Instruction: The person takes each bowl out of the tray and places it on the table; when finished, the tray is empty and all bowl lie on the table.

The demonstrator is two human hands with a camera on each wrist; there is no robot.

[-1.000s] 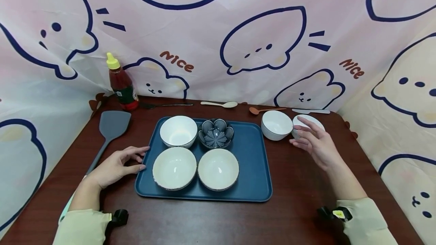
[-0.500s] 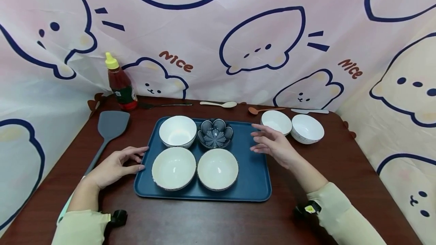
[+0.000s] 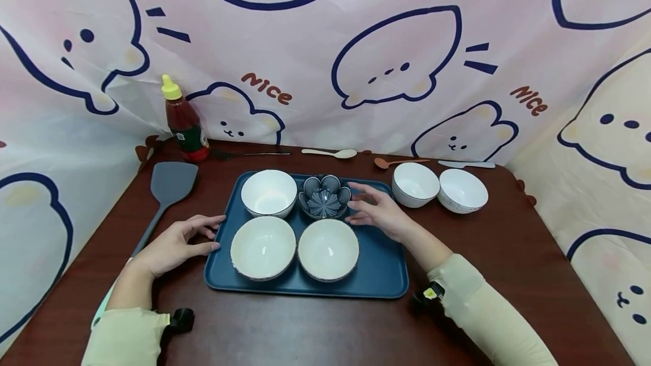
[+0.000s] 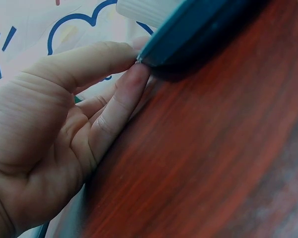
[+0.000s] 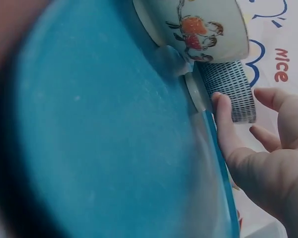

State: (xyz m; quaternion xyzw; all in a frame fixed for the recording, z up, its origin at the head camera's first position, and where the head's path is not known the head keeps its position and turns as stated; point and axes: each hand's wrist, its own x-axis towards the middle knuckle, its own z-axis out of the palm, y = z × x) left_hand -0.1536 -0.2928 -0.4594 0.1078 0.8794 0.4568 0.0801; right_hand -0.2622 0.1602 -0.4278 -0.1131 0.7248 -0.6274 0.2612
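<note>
My left hand pinches the left rim of a blue tray between thumb and fingers; the left wrist view shows the fingertips meeting at its edge. On the tray stand a dark petal-patterned bowl, a white bowl behind, and two cream bowls in front, one left and one right. My right hand reaches over the tray, its spread fingers right at the dark bowl's right side. In the right wrist view, the fingers lie beside a dash-patterned bowl wall.
Two white bowls, one nearer the tray and one farther right, stand right of it. Along the back lie a fork, a pale spoon, a brown spoon and a knife. A spatula and sauce bottle stay left.
My right hand has moved left from the far-right white bowl, across the tray's right edge, to the dark bowl. My left hand has stayed at the tray's left rim.
</note>
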